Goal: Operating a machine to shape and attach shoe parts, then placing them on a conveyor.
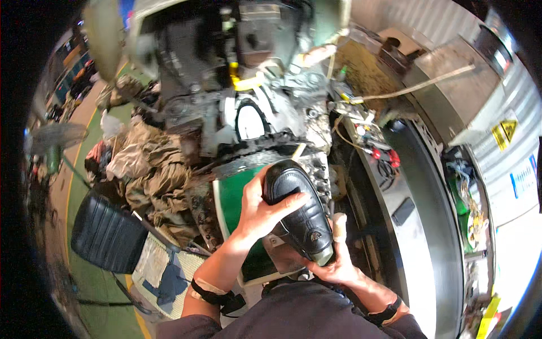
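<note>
A black leather shoe (298,209) is held in front of my body, toe end pointing away from me. My left hand (265,212) grips its left side, thumb lying across the top. At the near end, my right hand (339,263) supports the shoe from below and the right, with a light wrapping on one fingertip. A pale greenish block (323,257) shows at the near end of the shoe. Beneath the shoe lies a green panel (234,195) with a pale rim. Beyond it stands a machine (197,107) with a white, dark-rimmed, sole-shaped piece (250,121).
At left are a black-backed chair (107,231) and a heap of brown cloth (158,169). A metal ledge (409,243) on the right carries a dark flat rectangular object (402,211) and red-handled tool (387,155). A long stick (415,87) juts over a bin (367,68).
</note>
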A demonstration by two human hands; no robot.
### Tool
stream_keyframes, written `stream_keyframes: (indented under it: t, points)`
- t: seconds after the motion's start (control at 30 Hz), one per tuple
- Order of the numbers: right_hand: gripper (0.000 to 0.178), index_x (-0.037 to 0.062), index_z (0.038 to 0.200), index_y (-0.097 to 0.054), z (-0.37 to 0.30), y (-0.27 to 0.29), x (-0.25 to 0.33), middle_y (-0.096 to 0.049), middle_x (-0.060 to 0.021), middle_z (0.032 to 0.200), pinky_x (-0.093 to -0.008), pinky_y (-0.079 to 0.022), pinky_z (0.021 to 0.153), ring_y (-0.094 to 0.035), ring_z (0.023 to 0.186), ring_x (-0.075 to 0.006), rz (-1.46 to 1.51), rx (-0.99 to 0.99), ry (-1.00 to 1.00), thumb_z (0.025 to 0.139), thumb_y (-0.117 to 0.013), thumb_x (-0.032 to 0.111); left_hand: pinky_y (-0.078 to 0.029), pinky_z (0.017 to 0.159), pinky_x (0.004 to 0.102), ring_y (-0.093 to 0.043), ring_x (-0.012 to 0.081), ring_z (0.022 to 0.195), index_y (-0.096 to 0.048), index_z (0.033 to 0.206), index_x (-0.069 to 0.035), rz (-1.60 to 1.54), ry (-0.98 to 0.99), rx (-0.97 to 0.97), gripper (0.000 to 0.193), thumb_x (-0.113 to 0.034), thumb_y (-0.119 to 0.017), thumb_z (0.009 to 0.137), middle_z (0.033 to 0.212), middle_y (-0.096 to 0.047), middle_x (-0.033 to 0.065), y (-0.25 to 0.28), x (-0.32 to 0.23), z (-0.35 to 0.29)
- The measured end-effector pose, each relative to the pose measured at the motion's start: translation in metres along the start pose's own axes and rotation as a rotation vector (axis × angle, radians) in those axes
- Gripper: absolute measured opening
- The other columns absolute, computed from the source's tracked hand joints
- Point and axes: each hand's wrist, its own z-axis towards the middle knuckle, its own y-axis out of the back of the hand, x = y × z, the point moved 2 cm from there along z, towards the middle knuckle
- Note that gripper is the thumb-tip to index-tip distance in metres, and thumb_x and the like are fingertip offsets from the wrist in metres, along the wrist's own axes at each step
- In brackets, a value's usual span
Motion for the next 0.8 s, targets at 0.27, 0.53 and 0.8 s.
stream_keyframes:
  t: [0.27,0.53,0.8]
  points:
    - [0.128,-0.0053,0.159,-0.005,-0.046,0.069,0.028,-0.013,-0.0262,0.166,-0.0496,-0.010,0.125,-0.009,0.156,-0.0349,0.191,-0.096,0.120,0.073,-0.093,0.026,-0.057,0.079,0.0332,-0.069,0.0174,0.082,-0.069,0.109,-0.001,-0.322,0.394,-0.145,0.033,-0.011,-0.083,0.081,0.096,-0.072,0.0074,-0.073,0.041,0.012]
    - [0.078,-0.0043,0.145,-0.048,-0.123,0.162,0.009,-0.061,-0.0167,0.136,-0.0323,-0.042,0.107,-0.058,0.125,-0.0209,-0.065,-0.667,-0.066,0.079,-0.086,0.007,-0.059,0.081,0.0400,-0.070,0.0237,0.089,-0.067,0.112,0.000,-0.430,0.781,-0.134,0.034,-0.018,-0.080,0.085,0.104,-0.071,0.0108,-0.210,0.156,0.015]
    - [0.057,0.0025,0.137,-0.060,-0.314,0.282,-0.033,-0.069,-0.0129,0.120,-0.0408,-0.055,0.096,-0.067,0.107,-0.0244,0.764,-1.439,-0.564,0.084,-0.079,0.011,-0.051,0.100,0.0355,-0.064,0.0228,0.115,-0.058,0.131,0.004,-0.151,1.092,0.414,0.055,-0.033,-0.072,0.093,0.127,-0.065,0.0155,-0.358,0.259,-0.063]
